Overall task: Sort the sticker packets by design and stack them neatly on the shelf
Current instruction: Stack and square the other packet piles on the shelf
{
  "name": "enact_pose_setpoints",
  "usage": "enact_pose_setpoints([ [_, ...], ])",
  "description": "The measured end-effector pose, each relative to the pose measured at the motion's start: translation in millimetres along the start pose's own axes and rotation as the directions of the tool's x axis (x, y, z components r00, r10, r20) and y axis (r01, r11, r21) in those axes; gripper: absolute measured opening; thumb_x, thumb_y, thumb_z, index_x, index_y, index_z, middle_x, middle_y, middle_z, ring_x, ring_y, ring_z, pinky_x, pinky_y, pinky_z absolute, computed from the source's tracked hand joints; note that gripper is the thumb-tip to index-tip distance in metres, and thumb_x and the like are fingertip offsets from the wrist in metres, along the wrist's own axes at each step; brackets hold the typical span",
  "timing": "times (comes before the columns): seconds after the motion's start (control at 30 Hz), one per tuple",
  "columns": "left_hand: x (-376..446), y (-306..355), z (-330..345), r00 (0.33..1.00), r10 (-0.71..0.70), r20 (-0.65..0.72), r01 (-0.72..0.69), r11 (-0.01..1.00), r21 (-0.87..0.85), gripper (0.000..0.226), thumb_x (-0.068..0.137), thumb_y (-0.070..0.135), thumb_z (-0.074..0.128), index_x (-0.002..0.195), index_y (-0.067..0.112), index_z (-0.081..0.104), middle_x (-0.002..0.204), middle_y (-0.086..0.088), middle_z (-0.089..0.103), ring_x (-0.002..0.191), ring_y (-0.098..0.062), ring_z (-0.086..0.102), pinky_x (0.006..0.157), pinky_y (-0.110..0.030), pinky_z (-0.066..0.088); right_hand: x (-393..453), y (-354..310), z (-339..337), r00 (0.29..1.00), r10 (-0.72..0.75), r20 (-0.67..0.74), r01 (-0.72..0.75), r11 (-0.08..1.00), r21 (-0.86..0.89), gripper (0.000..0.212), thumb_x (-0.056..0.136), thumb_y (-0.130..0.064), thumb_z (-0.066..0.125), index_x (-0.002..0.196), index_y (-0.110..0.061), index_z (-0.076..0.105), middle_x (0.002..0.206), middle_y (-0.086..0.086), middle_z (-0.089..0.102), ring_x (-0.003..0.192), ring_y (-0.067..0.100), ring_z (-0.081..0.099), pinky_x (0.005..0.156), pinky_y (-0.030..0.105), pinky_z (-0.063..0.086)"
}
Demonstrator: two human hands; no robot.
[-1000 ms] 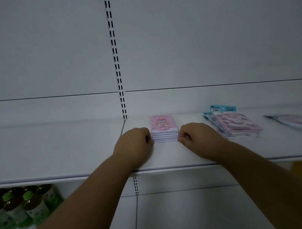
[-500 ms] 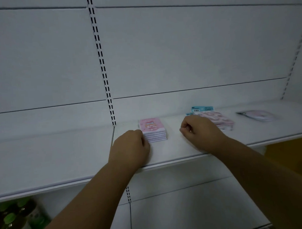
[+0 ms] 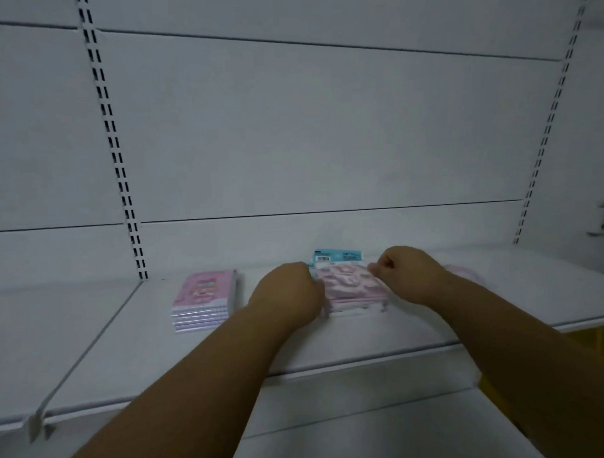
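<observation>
A neat stack of pink sticker packets (image 3: pixel 203 300) stands on the white shelf (image 3: pixel 332 344), left of my hands. A looser pile of pink-and-white packets (image 3: pixel 352 285) lies between my hands. My left hand (image 3: pixel 289 292) is curled into a fist against the pile's left edge. My right hand (image 3: pixel 410 269) is curled at its right rear corner, fingertips touching the edge. A blue packet (image 3: pixel 339 255) with a barcode pokes out behind the pile. Another pale pink packet (image 3: pixel 464 271) lies further right, mostly hidden by my right forearm.
White back panels with slotted black uprights (image 3: pixel 120 173) rise behind the shelf. A shelf bracket (image 3: pixel 37 426) juts out at the front left edge. Something yellow (image 3: pixel 592 342) shows below the shelf at the right.
Both hands left the neat pink stack and moved right to the looser pile. The camera view also turned right, so the bottles below are out of sight.
</observation>
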State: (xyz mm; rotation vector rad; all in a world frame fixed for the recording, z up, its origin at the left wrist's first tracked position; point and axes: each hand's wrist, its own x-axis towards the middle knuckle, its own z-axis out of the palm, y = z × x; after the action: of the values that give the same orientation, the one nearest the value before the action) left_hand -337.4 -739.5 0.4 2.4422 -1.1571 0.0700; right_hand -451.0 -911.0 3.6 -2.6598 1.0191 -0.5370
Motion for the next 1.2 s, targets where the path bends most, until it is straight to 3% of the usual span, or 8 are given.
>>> enact_pose_setpoints([
  [0.17, 28, 29, 22, 0.984, -0.132, 0.123, 0.116, 0.985, 0.128, 0.044, 0.102, 0.033, 0.034, 0.132, 0.009, 0.055, 0.133, -0.014, 0.058, 0.115, -0.029, 0.058, 0.099, -0.037, 0.048, 20, -1, 20, 0.989, -0.043, 0.138, 0.035, 0.997, 0.067, 0.036, 0.095, -0.038, 0.049, 0.105, -0.007, 0.065, 0.11, 0.014, 0.067, 0.082, 0.021, 0.054, 0.061, 0.024, 0.037],
  [0.3, 35, 32, 27, 0.944, -0.313, 0.108, 0.331, 0.901, -0.282, 0.032, 0.088, 0.022, 0.057, 0.108, -0.001, 0.067, 0.107, -0.017, 0.071, 0.096, -0.031, 0.069, 0.082, -0.039, 0.058, 24, 2, 27, 0.993, 0.017, 0.113, -0.055, 0.937, 0.345, 0.029, 0.089, -0.023, 0.061, 0.104, 0.001, 0.067, 0.106, 0.017, 0.069, 0.072, 0.02, 0.058, 0.048, 0.02, 0.035],
  [0.37, 31, 31, 25, 0.933, -0.347, 0.1, 0.356, 0.837, -0.415, 0.025, 0.082, 0.019, 0.064, 0.099, 0.0, 0.071, 0.093, -0.014, 0.073, 0.08, -0.027, 0.069, 0.063, -0.032, 0.056, 22, 6, 26, 0.984, 0.066, 0.162, -0.152, 0.784, 0.602, 0.024, 0.087, -0.014, 0.066, 0.105, 0.001, 0.068, 0.096, 0.015, 0.072, 0.068, 0.019, 0.065, 0.048, 0.02, 0.045],
  [0.47, 26, 23, 25, 0.932, -0.357, 0.057, 0.307, 0.698, -0.647, 0.025, 0.078, 0.007, 0.065, 0.103, 0.004, 0.069, 0.092, -0.013, 0.075, 0.081, -0.031, 0.073, 0.069, -0.04, 0.062, 19, 2, 23, 0.968, 0.015, 0.252, -0.227, 0.49, 0.841, 0.023, 0.087, 0.001, 0.065, 0.109, 0.0, 0.067, 0.09, 0.013, 0.075, 0.073, 0.024, 0.074, 0.061, 0.03, 0.06],
  [0.57, 18, 16, 23, 0.935, -0.355, -0.016, 0.183, 0.52, -0.834, 0.053, 0.075, -0.006, 0.065, 0.123, 0.015, 0.056, 0.107, -0.005, 0.07, 0.092, -0.022, 0.071, 0.074, -0.041, 0.062, 20, -10, 18, 0.989, -0.049, 0.142, -0.107, 0.438, 0.892, 0.034, 0.084, 0.006, 0.062, 0.115, -0.008, 0.066, 0.096, 0.007, 0.075, 0.083, 0.022, 0.074, 0.073, 0.038, 0.061],
  [0.7, 6, 13, 20, 0.972, -0.22, -0.082, 0.057, 0.559, -0.828, 0.04, 0.084, -0.006, 0.063, 0.111, 0.023, 0.06, 0.11, 0.0, 0.072, 0.095, -0.013, 0.071, 0.069, -0.025, 0.061, 7, -24, 19, 0.992, -0.111, 0.066, -0.017, 0.389, 0.921, 0.039, 0.085, -0.003, 0.066, 0.118, -0.022, 0.058, 0.107, 0.0, 0.071, 0.092, 0.015, 0.071, 0.072, 0.037, 0.061],
  [1.03, -7, 11, 26, 0.998, -0.034, -0.049, -0.033, 0.382, -0.924, 0.033, 0.1, 0.01, 0.047, 0.128, 0.027, 0.048, 0.119, 0.002, 0.068, 0.095, -0.003, 0.071, 0.067, -0.013, 0.055, -3, -34, 33, 0.984, -0.082, 0.156, -0.124, 0.306, 0.944, 0.032, 0.092, -0.02, 0.059, 0.122, -0.027, 0.051, 0.113, 0.004, 0.071, 0.097, 0.026, 0.072, 0.086, 0.051, 0.057],
  [1.2, -4, 3, 25, 0.999, -0.028, -0.038, -0.016, 0.557, -0.831, 0.047, 0.096, 0.002, 0.049, 0.132, 0.032, 0.048, 0.125, 0.005, 0.066, 0.108, -0.008, 0.066, 0.092, -0.027, 0.056, -12, -25, 38, 0.977, -0.12, 0.174, -0.073, 0.579, 0.812, 0.029, 0.098, -0.022, 0.05, 0.126, -0.028, 0.044, 0.125, 0.001, 0.063, 0.107, 0.019, 0.065, 0.1, 0.043, 0.05],
])
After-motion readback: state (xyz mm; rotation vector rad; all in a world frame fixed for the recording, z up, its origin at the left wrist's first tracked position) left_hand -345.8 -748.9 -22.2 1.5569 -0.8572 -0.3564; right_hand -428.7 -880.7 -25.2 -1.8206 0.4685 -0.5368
